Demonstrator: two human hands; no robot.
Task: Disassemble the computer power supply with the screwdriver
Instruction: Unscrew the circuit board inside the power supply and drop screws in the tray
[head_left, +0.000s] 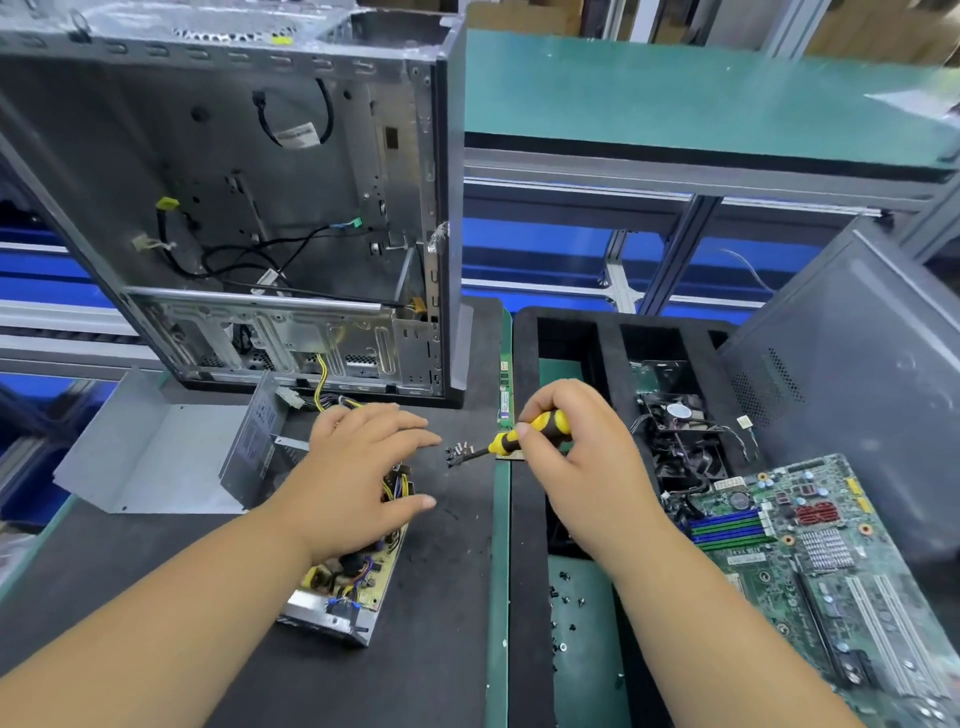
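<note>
The opened power supply (345, 587) lies on the black mat with its circuit board, yellow wires and metal base exposed. Its grey metal cover (156, 457) lies apart at the left. My left hand (363, 462) hovers over the supply's far end, fingers straight and spread. My right hand (566, 447) grips the yellow-and-black screwdriver (530, 431). The screwdriver's tip points left at a small cluster of screws (460, 451) on the mat, just right of my left fingertips.
An emptied computer case (249, 208) stands behind the supply. A black foam tray (524, 519) at the right holds a fan (680, 441), loose screws (566, 608) and a motherboard (810, 566). A grey side panel (872, 374) leans at far right.
</note>
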